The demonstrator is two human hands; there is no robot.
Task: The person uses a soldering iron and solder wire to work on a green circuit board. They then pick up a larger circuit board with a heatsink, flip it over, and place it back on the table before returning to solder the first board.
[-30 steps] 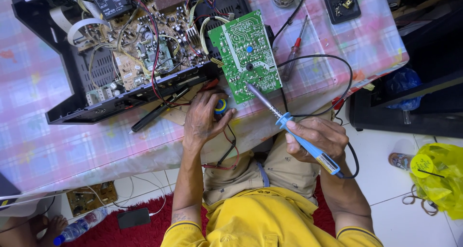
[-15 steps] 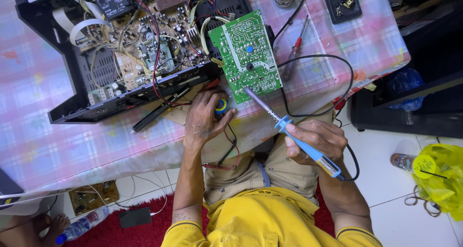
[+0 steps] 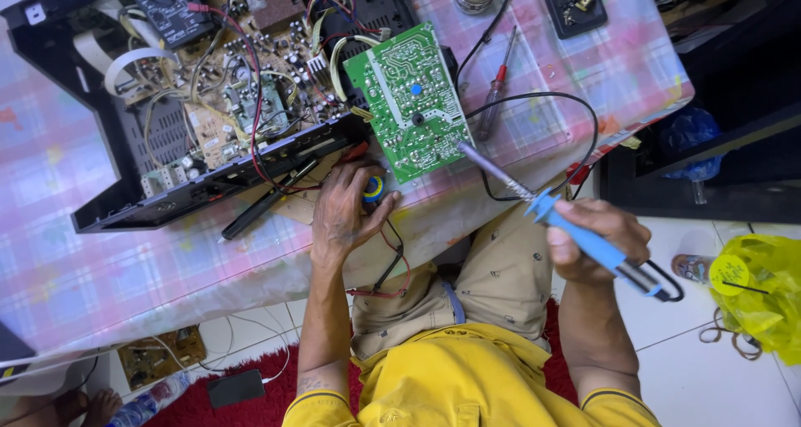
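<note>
A blue-handled soldering iron with a metal shaft [image 3: 576,227] is held slanted, its tip laid at the lower right edge of a green rectangular circuit board [image 3: 410,102], which lies solder side up and tilted on the counter [image 3: 100,252]. A small blue-and-yellow round object [image 3: 372,188] is gripped just below the board.

The scene is seen from a single camera worn on the head, pointed almost straight down at close range. The left hand [image 3: 344,214] and the right hand [image 3: 596,239] are caught near the middle of the frame. Beyond the fingertips, the table covered in pink checked plastic cloth [image 3: 75,252] is taken in; behind the wrists, the lap and white tiled floor [image 3: 692,360] are shown.
</note>
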